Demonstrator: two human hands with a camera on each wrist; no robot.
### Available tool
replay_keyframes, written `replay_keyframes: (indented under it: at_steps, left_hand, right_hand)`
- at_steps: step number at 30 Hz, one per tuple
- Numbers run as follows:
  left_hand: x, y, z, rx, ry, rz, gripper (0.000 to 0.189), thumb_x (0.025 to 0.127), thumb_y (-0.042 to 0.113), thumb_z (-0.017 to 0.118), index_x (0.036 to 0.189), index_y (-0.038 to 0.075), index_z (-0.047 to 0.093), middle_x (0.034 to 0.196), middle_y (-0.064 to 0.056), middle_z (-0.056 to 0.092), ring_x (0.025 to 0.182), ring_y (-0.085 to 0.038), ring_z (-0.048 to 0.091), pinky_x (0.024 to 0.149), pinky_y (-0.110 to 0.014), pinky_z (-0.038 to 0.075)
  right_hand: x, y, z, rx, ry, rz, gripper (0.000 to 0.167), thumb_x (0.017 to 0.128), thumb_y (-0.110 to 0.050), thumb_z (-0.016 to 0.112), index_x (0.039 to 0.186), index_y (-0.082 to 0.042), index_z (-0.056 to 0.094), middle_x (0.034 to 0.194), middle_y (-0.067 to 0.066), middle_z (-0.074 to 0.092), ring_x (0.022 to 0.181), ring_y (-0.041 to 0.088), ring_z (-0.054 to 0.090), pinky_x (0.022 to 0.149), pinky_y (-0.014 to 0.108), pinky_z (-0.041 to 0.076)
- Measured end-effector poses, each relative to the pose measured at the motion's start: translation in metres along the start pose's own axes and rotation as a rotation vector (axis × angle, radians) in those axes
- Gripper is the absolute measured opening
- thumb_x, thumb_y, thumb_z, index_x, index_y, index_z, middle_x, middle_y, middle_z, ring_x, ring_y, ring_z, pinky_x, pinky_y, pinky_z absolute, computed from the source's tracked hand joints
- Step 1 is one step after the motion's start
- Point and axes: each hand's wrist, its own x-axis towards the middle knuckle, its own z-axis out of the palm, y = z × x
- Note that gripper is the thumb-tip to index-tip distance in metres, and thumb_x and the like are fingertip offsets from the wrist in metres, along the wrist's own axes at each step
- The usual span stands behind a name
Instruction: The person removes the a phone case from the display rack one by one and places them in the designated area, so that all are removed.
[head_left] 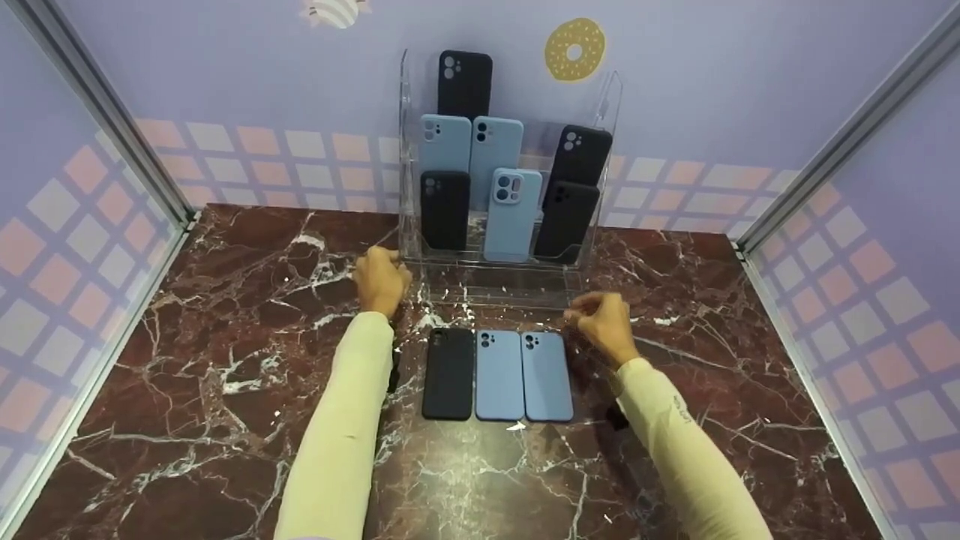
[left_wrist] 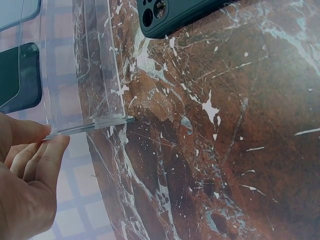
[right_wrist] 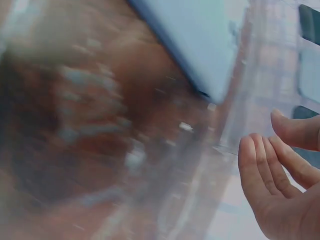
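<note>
A clear acrylic display stand [head_left: 406, 161] holds several phone cases in tiers, among them a light blue case [head_left: 514, 225] and a black case [head_left: 445, 214] in front. My left hand [head_left: 381, 281] pinches the stand's left side panel [left_wrist: 80, 129] between thumb and fingers. At the front right corner is my right hand [head_left: 602, 322], its thumb apart from its fingers; the fingertips are close to the clear edge, and contact is unclear. In front of the stand a black case [head_left: 448, 375], a blue case [head_left: 499, 375] and another blue case [head_left: 547, 377] lie side by side.
The tabletop is dark red marbled stone [head_left: 225, 420]. Behind it stands a lilac back wall [head_left: 247, 67] with pink and white checks, and panels with metal posts [head_left: 112, 112] close both sides.
</note>
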Motion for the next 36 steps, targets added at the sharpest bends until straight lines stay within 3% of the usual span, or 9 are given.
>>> replay_keyframes:
  at_steps: [7,11,17,22,27,36]
  left_hand:
    - [-0.001,0.000,-0.002,-0.003,-0.004,0.015,0.033,0.083,0.004,0.067,0.115,-0.003,0.074,0.110,-0.021,0.074,0.107,-0.048,0.065,0.096,-0.055,0.047]
    - [-0.001,0.000,-0.003,-0.007,-0.003,0.016,0.034,0.082,0.003,0.067,0.115,-0.003,0.074,0.110,-0.022,0.073,0.106,-0.049,0.065,0.096,-0.056,0.048]
    - [-0.002,0.001,-0.003,-0.010,-0.017,-0.007,0.034,0.084,0.004,0.068,0.117,-0.002,0.073,0.112,-0.022,0.073,0.106,-0.051,0.063,0.097,-0.056,0.046]
    - [-0.001,0.002,-0.003,-0.012,-0.017,-0.013,0.034,0.084,0.004,0.068,0.117,-0.002,0.073,0.113,-0.021,0.073,0.107,-0.050,0.063,0.097,-0.055,0.047]
    - [-0.001,0.002,-0.002,-0.023,-0.007,-0.001,0.033,0.083,0.001,0.068,0.115,-0.003,0.074,0.110,-0.021,0.073,0.105,-0.048,0.065,0.095,-0.053,0.049]
    - [0.000,0.000,-0.001,-0.003,-0.002,0.025,0.031,0.084,0.002,0.069,0.114,-0.003,0.074,0.109,-0.022,0.073,0.105,-0.048,0.066,0.094,-0.055,0.049]
  right_hand:
    - [0.024,-0.027,-0.030,-0.046,0.120,-0.042,0.038,0.075,-0.016,0.090,0.102,0.006,0.073,0.090,0.021,0.074,0.080,0.034,0.070,0.081,0.045,0.054]
    - [0.039,-0.041,-0.043,-0.057,0.198,-0.090,0.041,0.076,-0.017,0.090,0.105,0.005,0.072,0.096,0.022,0.074,0.086,0.035,0.070,0.085,0.045,0.053]
    - [0.056,-0.056,-0.053,-0.089,0.266,-0.165,0.058,0.073,-0.019,0.092,0.121,0.004,0.068,0.114,0.022,0.071,0.103,0.038,0.065,0.101,0.048,0.043]
    - [0.068,-0.062,-0.052,-0.103,0.269,-0.259,0.067,0.076,-0.018,0.090,0.132,0.005,0.062,0.130,0.024,0.063,0.119,0.041,0.059,0.109,0.050,0.038]
    - [0.079,-0.064,-0.048,-0.133,0.233,-0.365,0.068,0.080,-0.010,0.085,0.139,0.006,0.055,0.142,0.025,0.054,0.134,0.041,0.048,0.116,0.045,0.033]
    - [0.090,-0.064,-0.042,-0.203,0.185,-0.479,0.062,0.087,-0.007,0.078,0.141,0.009,0.051,0.143,0.026,0.053,0.132,0.042,0.046,0.116,0.045,0.032]
